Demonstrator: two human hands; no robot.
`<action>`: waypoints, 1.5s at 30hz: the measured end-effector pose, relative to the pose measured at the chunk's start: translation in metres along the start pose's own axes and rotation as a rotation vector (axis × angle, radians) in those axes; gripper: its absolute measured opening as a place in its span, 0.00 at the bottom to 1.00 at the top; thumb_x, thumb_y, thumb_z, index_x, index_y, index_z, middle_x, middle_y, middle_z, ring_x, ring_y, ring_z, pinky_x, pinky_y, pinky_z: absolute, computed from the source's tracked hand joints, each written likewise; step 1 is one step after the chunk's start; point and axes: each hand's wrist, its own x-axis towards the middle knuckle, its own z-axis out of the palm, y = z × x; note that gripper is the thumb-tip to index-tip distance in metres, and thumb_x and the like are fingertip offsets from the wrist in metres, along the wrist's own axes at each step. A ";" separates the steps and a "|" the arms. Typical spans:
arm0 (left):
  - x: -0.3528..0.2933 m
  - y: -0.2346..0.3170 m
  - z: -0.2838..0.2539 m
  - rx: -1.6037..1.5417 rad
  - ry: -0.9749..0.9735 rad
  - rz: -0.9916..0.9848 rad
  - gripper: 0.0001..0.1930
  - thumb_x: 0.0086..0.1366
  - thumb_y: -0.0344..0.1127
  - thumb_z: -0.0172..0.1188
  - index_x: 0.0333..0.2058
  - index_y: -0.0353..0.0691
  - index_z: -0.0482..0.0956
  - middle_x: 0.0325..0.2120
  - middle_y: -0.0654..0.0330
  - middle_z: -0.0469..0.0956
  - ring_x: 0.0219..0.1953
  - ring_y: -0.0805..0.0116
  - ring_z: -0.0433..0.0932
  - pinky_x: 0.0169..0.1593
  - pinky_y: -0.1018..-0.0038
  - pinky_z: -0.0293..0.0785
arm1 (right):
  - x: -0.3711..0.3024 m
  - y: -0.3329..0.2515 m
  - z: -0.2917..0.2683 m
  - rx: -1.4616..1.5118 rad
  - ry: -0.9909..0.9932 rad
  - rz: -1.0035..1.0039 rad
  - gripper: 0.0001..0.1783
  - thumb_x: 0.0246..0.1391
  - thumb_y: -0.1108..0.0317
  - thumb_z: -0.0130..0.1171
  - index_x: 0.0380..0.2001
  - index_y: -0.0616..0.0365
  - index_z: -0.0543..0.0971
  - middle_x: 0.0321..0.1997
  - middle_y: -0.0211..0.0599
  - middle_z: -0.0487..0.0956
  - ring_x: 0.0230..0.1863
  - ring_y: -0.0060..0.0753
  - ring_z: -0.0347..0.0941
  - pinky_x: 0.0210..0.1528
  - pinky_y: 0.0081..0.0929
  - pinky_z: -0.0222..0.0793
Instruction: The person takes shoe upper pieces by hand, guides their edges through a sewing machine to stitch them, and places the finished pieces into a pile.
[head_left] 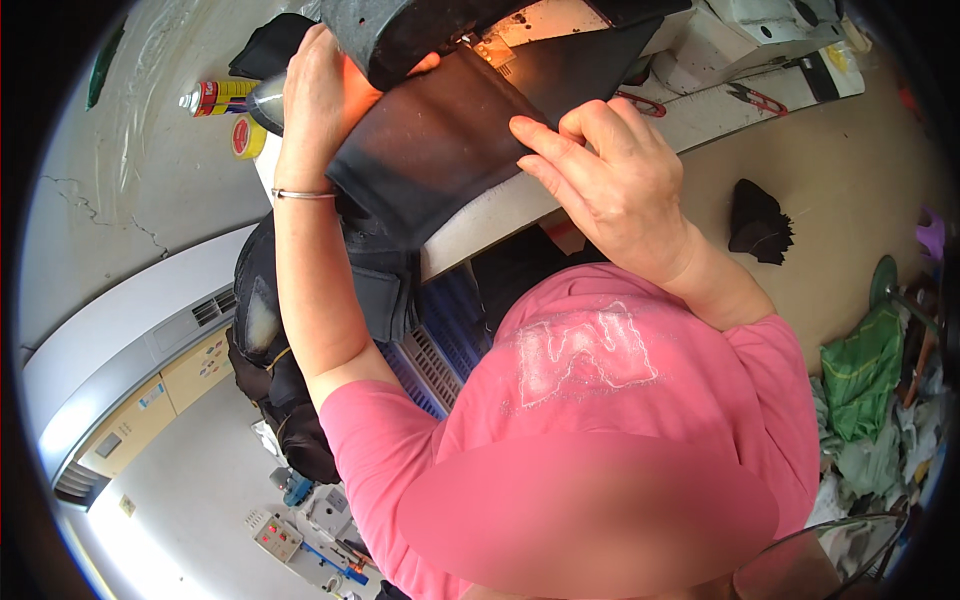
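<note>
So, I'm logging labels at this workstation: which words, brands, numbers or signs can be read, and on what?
I won't copy out wording, but markings show here:
Red-and-yellow can: printed lettering, left unquoted.
Yellow round item: red marking, too small to read.
Pink shirt: large, pale, letter-like outline, left unquoted.
Cream panel: small stickers, too small to read.
Beige box: markings too small.

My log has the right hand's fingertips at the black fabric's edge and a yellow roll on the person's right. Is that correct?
Not the roll's side: the head view shows the yellow roll to the left of the left hand. The right hand does have its fingertips at the edge of the black fabric.
</note>
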 end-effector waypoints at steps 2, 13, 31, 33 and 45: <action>-0.001 -0.020 -0.002 -0.007 0.002 -0.009 0.28 0.50 0.56 0.75 0.37 0.36 0.84 0.36 0.48 0.82 0.42 0.45 0.80 0.47 0.59 0.77 | 0.003 -0.001 0.000 -0.052 -0.044 -0.021 0.20 0.41 0.61 0.75 0.41 0.47 0.86 0.32 0.22 0.69 0.35 0.27 0.68 0.36 0.26 0.67; 0.029 -0.035 -0.003 -0.093 0.002 -0.137 0.25 0.60 0.35 0.68 0.54 0.32 0.77 0.49 0.45 0.79 0.53 0.49 0.77 0.57 0.62 0.72 | 0.031 -0.002 0.019 -0.222 -0.180 -0.047 0.25 0.49 0.46 0.68 0.45 0.50 0.84 0.41 0.25 0.74 0.46 0.31 0.67 0.44 0.34 0.64; -0.030 -0.038 -0.010 -0.049 0.271 0.282 0.11 0.58 0.24 0.64 0.39 0.44 0.86 0.45 0.57 0.84 0.50 0.54 0.80 0.53 0.63 0.75 | -0.040 -0.012 0.015 0.581 -0.433 0.070 0.17 0.56 0.66 0.69 0.48 0.58 0.82 0.36 0.37 0.81 0.36 0.40 0.78 0.37 0.33 0.74; -0.054 -0.006 -0.019 -0.003 0.096 0.289 0.15 0.55 0.20 0.63 0.39 0.47 0.86 0.45 0.63 0.84 0.49 0.58 0.80 0.53 0.65 0.75 | -0.056 -0.013 0.033 0.695 -0.574 0.220 0.30 0.55 0.58 0.71 0.57 0.62 0.76 0.49 0.49 0.81 0.50 0.52 0.78 0.52 0.39 0.75; -0.067 0.072 -0.021 0.215 0.055 0.231 0.11 0.63 0.27 0.63 0.44 0.43 0.82 0.45 0.61 0.83 0.46 0.59 0.80 0.49 0.67 0.78 | -0.035 -0.075 0.094 1.368 -0.378 0.511 0.32 0.69 0.53 0.58 0.65 0.66 0.65 0.64 0.40 0.69 0.65 0.34 0.63 0.68 0.33 0.58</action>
